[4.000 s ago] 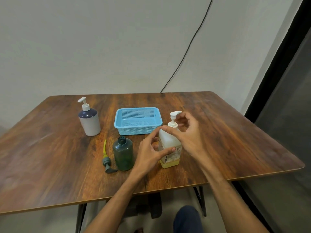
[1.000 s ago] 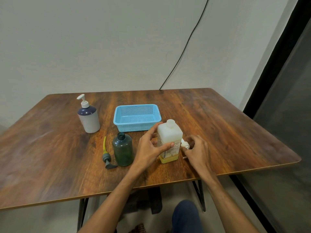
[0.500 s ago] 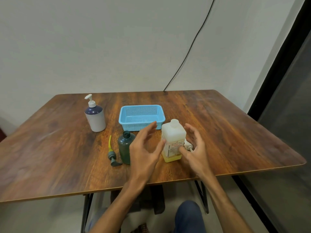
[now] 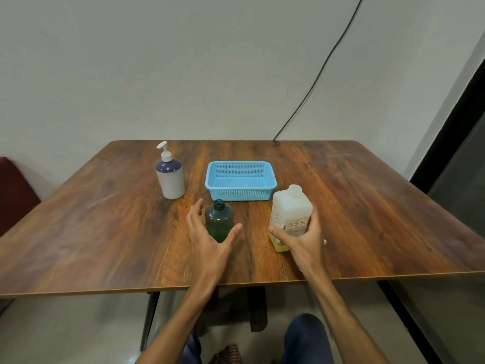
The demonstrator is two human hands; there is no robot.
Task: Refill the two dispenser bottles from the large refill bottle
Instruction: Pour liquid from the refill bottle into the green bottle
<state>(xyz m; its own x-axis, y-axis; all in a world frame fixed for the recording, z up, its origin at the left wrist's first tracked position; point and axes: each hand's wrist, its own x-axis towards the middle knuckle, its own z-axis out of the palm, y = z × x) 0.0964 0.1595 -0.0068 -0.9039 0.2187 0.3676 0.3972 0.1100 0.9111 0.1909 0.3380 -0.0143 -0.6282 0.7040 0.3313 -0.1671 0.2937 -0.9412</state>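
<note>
Refill bottle (image 4: 291, 219), uncapped: right hand (image 4: 301, 241) gripping it. Green bottle (image 4: 219, 222), narrow-necked: left hand (image 4: 207, 239) spread around it, not holding. I am anticipating toppling, spilling.

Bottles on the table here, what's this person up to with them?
A person is getting ready to refill soap dispensers. Their right hand grips the large refill bottle, which stands on the wooden table with its top off and a little yellow liquid at the bottom. Their left hand is spread open around the green dispenser bottle, whose neck is open, but has not closed on it. The white dispenser bottle behind has its pump on, beside a blue basket. Nothing is being poured yet.
</note>
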